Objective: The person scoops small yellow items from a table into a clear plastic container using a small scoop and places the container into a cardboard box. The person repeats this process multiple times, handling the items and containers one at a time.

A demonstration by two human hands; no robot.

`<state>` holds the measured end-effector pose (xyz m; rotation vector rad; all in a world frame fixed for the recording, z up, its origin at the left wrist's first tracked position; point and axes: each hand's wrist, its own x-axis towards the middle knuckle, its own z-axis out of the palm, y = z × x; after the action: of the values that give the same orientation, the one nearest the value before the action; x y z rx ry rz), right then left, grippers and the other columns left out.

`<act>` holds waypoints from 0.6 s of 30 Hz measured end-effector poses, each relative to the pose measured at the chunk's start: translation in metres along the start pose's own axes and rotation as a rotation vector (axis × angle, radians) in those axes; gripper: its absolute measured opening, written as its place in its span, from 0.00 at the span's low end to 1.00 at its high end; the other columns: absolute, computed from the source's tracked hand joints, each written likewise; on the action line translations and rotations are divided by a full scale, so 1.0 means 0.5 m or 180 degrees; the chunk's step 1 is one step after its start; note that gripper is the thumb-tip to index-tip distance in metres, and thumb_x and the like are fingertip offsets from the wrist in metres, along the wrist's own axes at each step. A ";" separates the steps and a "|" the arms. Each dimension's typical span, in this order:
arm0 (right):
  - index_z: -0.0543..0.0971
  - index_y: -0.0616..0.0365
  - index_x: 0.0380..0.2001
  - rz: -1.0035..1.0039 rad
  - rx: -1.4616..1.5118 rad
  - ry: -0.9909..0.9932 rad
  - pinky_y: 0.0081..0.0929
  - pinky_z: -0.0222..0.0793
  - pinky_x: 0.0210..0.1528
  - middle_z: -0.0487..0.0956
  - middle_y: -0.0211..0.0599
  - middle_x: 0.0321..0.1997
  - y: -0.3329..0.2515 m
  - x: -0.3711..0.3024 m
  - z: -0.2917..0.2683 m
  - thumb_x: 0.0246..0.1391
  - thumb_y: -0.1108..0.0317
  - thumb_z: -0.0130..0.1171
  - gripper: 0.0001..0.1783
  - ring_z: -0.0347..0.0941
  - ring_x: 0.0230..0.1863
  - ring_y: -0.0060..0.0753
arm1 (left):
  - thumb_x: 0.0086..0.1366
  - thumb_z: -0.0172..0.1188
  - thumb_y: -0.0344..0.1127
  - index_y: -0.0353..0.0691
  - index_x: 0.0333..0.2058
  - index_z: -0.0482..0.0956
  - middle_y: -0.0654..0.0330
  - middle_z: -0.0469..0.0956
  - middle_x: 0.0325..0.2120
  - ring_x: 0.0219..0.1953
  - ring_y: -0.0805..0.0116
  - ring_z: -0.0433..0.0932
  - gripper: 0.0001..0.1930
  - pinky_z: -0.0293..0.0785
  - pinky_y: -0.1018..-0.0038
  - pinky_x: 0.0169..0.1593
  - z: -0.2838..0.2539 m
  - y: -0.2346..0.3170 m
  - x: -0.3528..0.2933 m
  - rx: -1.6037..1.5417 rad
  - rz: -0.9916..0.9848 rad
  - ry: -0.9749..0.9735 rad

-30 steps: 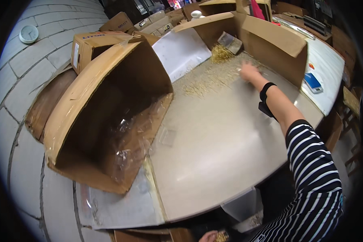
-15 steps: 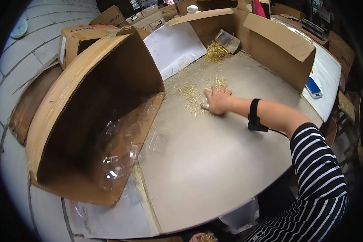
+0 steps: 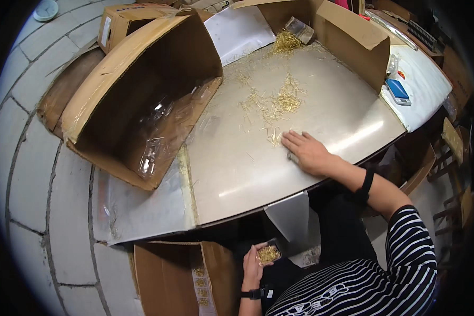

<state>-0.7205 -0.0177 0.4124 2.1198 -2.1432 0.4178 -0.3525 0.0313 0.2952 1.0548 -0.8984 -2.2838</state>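
My right hand [image 3: 312,154] lies on the grey tabletop [image 3: 258,179], palm down with its fingers stretched out. Something greyish shows at its thumb. Just beyond the fingertips, thin gold-coloured metal pieces [image 3: 285,101] are strewn and loosely heaped. Below the table's near edge, my left hand [image 3: 252,266] is closed around a small clear plastic box [image 3: 277,247]. Gold pieces [image 3: 267,255] fill that box.
A large cardboard box [image 3: 142,73] on its side at the left holds clear plastic cases [image 3: 152,152]. At the back, a tipped clear container [image 3: 299,30] spills a gold pile [image 3: 286,41]. A blue-topped scale [image 3: 398,90] stands right. An open carton [image 3: 166,279] stands beside my left hand.
My right hand has come back toward me across the tabletop, off the scattered pieces, with some drawn nearer. The view has tipped downward, bringing my left hand and its box fully into sight.
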 end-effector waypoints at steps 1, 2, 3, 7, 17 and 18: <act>0.65 0.62 0.58 -0.0020 0.0103 -0.0017 0.41 0.53 0.65 0.63 0.47 0.64 -0.027 -0.022 -0.012 0.60 0.61 0.45 0.25 0.56 0.67 0.44 | 0.73 0.37 0.47 0.28 0.46 0.71 0.46 0.79 0.38 0.35 0.60 0.82 0.25 0.82 0.72 0.28 -0.002 -0.004 0.005 0.0007 0.0043 0.0011; 0.66 0.63 0.58 -0.0042 0.0203 -0.0039 0.40 0.53 0.65 0.64 0.47 0.64 -0.048 -0.041 -0.026 0.60 0.62 0.45 0.25 0.57 0.66 0.46 | 0.72 0.38 0.47 0.29 0.45 0.71 0.48 0.79 0.36 0.35 0.60 0.82 0.24 0.82 0.72 0.27 0.008 -0.002 0.011 -0.0122 0.0020 0.0008; 0.65 0.63 0.58 -0.0062 0.0316 -0.0049 0.40 0.54 0.65 0.64 0.47 0.64 -0.068 -0.060 -0.035 0.60 0.63 0.47 0.25 0.57 0.66 0.46 | 0.72 0.39 0.47 0.29 0.45 0.72 0.49 0.79 0.36 0.34 0.61 0.82 0.23 0.82 0.72 0.26 0.005 -0.014 0.016 -0.0139 -0.0011 0.0136; 0.65 0.61 0.59 0.0049 0.1236 0.0071 0.38 0.54 0.66 0.63 0.48 0.64 -0.104 -0.125 -0.054 0.57 0.69 0.51 0.26 0.57 0.66 0.47 | 0.72 0.39 0.46 0.29 0.45 0.72 0.50 0.79 0.34 0.31 0.63 0.82 0.23 0.82 0.72 0.26 0.033 -0.048 0.035 -0.0061 -0.0034 0.0154; 0.63 0.62 0.60 -0.0044 0.0710 0.0309 0.42 0.50 0.67 0.60 0.48 0.66 -0.193 -0.120 -0.015 0.58 0.67 0.50 0.27 0.53 0.68 0.46 | 0.72 0.40 0.46 0.32 0.45 0.72 0.52 0.79 0.35 0.31 0.64 0.82 0.21 0.82 0.71 0.26 0.052 -0.077 0.053 0.0106 -0.0105 0.0194; 0.64 0.67 0.58 -0.0087 0.0728 0.0383 0.41 0.53 0.67 0.62 0.50 0.65 -0.204 -0.135 -0.019 0.56 0.68 0.51 0.27 0.54 0.68 0.47 | 0.71 0.41 0.46 0.32 0.45 0.72 0.52 0.79 0.35 0.31 0.64 0.82 0.21 0.82 0.70 0.26 0.066 -0.084 0.065 0.0136 -0.0178 0.0249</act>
<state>-0.6188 0.0506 0.4164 2.1706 -2.0851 0.8011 -0.4036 0.0512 0.2651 1.1934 -0.9002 -2.2606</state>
